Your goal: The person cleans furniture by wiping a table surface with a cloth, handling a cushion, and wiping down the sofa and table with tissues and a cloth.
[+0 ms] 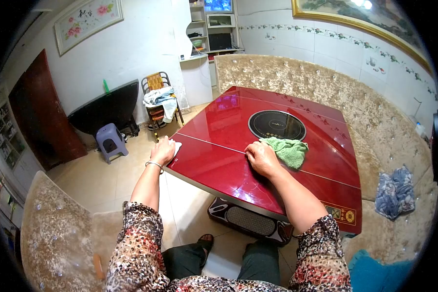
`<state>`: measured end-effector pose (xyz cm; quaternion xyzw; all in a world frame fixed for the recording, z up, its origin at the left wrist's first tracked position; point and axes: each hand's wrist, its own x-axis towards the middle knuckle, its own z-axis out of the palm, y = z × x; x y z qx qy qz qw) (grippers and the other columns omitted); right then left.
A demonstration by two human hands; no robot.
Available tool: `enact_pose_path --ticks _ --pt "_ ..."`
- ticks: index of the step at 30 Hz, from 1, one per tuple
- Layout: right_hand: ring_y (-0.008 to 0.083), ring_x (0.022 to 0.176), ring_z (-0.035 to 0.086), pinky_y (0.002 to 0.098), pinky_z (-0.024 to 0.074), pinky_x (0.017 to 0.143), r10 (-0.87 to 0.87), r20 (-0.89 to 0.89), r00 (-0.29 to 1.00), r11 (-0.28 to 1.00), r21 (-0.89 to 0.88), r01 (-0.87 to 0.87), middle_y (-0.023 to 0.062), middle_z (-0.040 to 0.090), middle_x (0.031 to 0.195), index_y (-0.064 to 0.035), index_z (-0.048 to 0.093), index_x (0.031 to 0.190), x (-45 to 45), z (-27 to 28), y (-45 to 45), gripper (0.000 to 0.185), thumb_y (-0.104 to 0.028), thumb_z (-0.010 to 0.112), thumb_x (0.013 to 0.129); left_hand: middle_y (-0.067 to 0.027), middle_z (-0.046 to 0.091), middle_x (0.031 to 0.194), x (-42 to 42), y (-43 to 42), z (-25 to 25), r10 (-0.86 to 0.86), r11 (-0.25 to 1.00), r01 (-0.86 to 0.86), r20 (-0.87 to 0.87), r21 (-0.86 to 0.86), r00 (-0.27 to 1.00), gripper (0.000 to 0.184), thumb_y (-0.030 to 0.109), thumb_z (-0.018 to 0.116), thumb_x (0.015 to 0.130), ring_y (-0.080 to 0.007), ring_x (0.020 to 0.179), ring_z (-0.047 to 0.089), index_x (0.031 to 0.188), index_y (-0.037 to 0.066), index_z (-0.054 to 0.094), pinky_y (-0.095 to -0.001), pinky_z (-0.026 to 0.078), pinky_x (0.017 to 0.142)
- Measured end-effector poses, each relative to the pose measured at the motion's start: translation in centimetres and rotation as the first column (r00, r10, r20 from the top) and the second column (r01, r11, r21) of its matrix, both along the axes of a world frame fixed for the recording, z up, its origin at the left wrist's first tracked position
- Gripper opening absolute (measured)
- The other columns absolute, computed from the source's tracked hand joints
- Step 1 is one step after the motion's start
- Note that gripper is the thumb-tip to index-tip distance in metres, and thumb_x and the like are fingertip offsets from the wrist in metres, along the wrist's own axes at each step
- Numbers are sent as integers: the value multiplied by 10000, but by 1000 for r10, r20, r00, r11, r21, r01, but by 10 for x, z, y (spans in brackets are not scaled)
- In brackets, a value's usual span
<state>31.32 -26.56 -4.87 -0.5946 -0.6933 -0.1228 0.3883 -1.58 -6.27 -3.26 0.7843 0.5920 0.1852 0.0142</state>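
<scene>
My left hand (164, 150) is closed at the left corner of a glossy red table (214, 160). A bit of white tissue or cloth (177, 148) pokes out from under its fingers. My right hand (262, 158) rests on the tabletop with curled fingers, at the thin light seam that crosses the surface. Whether those fingertips grip anything is hidden. Right beside that hand lies a crumpled green cloth (289, 152), partly over the edge of the round black cooktop (277, 124) set into the table.
A tufted beige sofa (297, 73) curves round the table's far and right sides. Below the tabletop sits a dark base (248, 221). To the left stand a grey stool (111, 141) and a chair (163, 100) with clothes. Patterned blue fabric (395, 192) lies on the sofa.
</scene>
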Motion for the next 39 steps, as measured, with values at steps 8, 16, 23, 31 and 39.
enact_pose_path --ticks 8,16,23,31,39 --pt "400 894 634 523 499 812 3 13 1000 1000 -5 -3 171 684 898 -53 710 825 4 -4 5 172 -171 602 888 -244 695 1160 -22 5 -6 65 998 -64 -53 9 997 343 179 443 956 -418 1085 667 1060 -15 706 -496 541 901" --pt "401 890 642 522 507 801 -35 17 999 999 2 35 166 694 902 -53 716 829 0 -2 6 168 -170 609 884 -317 680 1072 -50 1 -23 76 996 -79 70 51 995 372 223 442 948 -488 1026 654 1026 -27 707 -559 515 907" --pt "394 893 648 521 510 799 -63 53 997 998 3 63 165 696 905 -54 726 831 0 -4 9 183 -181 607 889 -311 609 1249 -41 -18 -25 -2 995 -1 36 95 999 362 213 431 975 -469 1229 548 1191 -28 595 -532 454 1008" --pt "406 876 653 530 516 781 -51 37 998 999 3 51 180 699 896 -55 728 827 2 -4 12 182 -184 612 877 -292 540 1322 34 -57 -7 -311 940 336 -248 62 917 438 292 405 1013 -439 1258 517 1265 -54 495 -523 417 1064" --pt "410 883 652 528 514 796 -15 -86 996 996 89 23 182 701 907 -57 715 893 3 4 12 153 -169 612 902 -323 383 1524 146 -137 -13 -692 706 707 -176 35 700 686 407 478 1004 -449 1446 352 1497 -50 343 -504 268 1203"
